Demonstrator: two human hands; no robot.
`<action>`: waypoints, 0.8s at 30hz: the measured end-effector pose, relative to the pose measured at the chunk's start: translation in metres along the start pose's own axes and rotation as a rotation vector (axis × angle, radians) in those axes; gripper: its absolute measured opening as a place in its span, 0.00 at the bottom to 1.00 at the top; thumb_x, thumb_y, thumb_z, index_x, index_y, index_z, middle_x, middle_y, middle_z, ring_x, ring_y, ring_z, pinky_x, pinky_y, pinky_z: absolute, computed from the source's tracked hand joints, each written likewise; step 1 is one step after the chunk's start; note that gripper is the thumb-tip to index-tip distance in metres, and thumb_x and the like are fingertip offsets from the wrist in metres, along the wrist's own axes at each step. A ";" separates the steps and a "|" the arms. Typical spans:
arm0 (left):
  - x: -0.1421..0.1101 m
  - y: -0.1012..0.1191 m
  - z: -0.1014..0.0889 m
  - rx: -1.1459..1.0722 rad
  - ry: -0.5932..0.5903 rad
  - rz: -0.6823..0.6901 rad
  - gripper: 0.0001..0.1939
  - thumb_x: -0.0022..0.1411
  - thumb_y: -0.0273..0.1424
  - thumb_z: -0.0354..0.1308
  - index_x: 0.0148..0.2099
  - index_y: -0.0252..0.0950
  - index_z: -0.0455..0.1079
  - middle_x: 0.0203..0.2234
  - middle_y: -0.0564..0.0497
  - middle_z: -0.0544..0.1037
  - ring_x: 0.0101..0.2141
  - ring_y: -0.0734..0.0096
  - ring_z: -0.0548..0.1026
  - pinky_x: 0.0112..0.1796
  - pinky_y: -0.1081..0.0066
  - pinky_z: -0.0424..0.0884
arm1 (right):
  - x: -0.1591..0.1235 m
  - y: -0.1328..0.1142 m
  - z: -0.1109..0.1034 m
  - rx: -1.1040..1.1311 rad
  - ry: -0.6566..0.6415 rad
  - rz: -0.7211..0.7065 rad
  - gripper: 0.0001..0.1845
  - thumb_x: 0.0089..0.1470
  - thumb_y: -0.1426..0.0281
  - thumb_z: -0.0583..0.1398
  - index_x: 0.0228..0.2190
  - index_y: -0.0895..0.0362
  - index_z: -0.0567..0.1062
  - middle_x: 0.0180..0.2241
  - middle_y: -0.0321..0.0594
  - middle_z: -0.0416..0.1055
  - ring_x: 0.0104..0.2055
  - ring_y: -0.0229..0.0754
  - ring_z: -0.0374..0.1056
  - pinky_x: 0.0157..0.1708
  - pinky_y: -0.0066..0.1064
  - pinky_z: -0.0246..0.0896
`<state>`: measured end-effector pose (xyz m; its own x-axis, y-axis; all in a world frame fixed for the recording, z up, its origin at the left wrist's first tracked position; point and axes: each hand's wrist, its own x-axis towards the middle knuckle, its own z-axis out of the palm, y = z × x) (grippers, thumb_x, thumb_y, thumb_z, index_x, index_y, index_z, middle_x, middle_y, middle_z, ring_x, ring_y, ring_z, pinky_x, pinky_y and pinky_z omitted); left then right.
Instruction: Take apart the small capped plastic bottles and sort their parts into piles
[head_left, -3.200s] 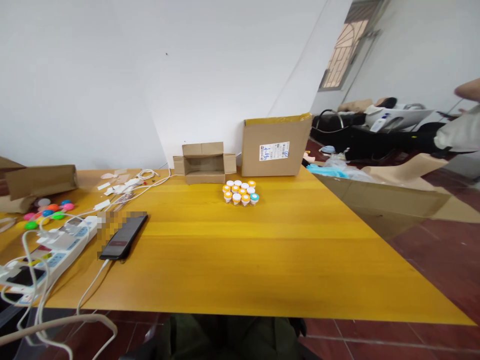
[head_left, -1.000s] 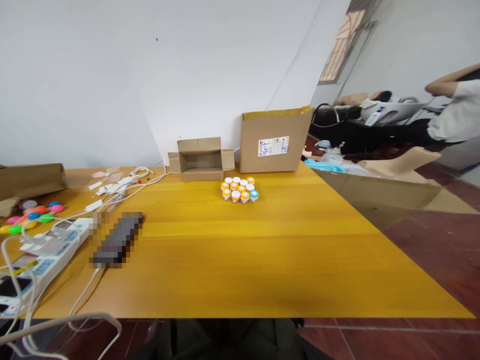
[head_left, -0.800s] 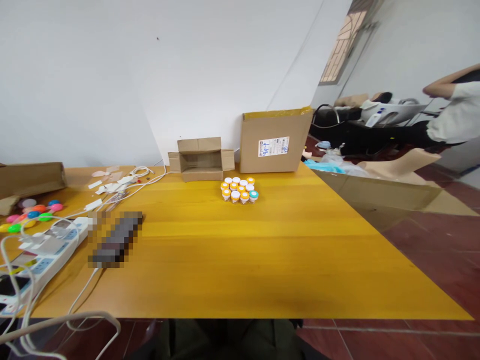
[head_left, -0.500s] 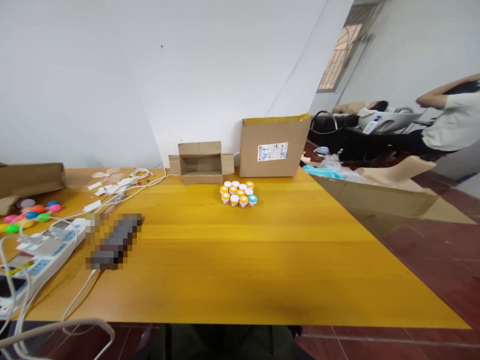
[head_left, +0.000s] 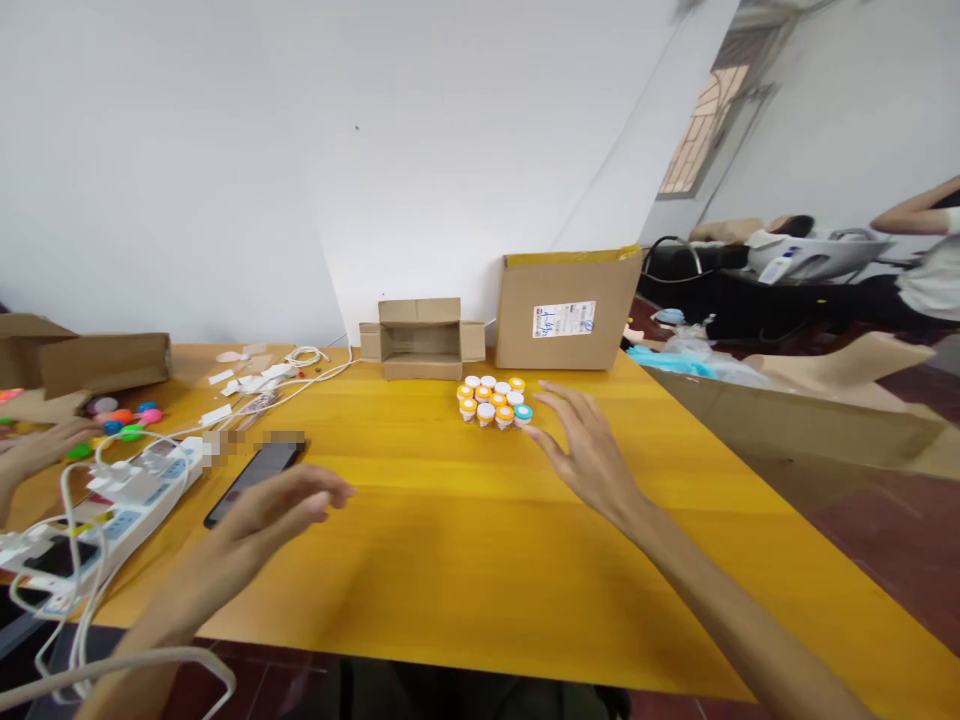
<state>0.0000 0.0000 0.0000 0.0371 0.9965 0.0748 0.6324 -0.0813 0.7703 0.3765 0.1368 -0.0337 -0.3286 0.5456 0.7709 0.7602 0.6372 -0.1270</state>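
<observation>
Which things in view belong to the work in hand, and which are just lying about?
At the hands:
Right hand, nearest the capped jars
Left hand, nearest the phone

Lying about:
Small open box
Large cardboard box
Power strip
Coloured balls, another person's hand by them

We see a smooth, slightly glossy wood table, matt cardboard on the boxes, shiny tape along one edge, and smooth plastic caps.
</observation>
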 end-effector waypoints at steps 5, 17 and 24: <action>0.082 -0.007 0.067 -0.040 -0.284 0.062 0.16 0.60 0.40 0.59 0.49 0.41 0.72 0.45 0.49 0.79 0.43 0.62 0.77 0.49 0.61 0.73 | -0.004 0.025 0.070 -0.085 -0.273 0.068 0.24 0.65 0.60 0.51 0.60 0.50 0.65 0.63 0.49 0.60 0.63 0.56 0.58 0.54 0.50 0.62; 0.198 0.002 0.175 -0.129 -0.030 0.283 0.22 0.56 0.24 0.60 0.53 0.41 0.65 0.49 0.48 0.74 0.48 0.60 0.73 0.53 0.58 0.69 | -0.020 0.014 0.108 -0.202 -0.207 0.031 0.27 0.65 0.65 0.50 0.64 0.55 0.60 0.65 0.52 0.59 0.67 0.55 0.50 0.59 0.52 0.50; 0.204 0.004 0.187 -0.178 0.029 0.270 0.10 0.56 0.24 0.58 0.41 0.40 0.66 0.37 0.52 0.76 0.42 0.64 0.74 0.46 0.63 0.70 | -0.014 0.000 0.105 -0.130 -0.190 -0.013 0.22 0.66 0.70 0.50 0.59 0.55 0.67 0.60 0.48 0.67 0.65 0.54 0.55 0.56 0.50 0.51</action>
<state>0.1553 0.2068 -0.1000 0.1614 0.9378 0.3073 0.4570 -0.3470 0.8190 0.3221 0.1862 -0.1104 -0.4287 0.6386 0.6391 0.8173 0.5756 -0.0268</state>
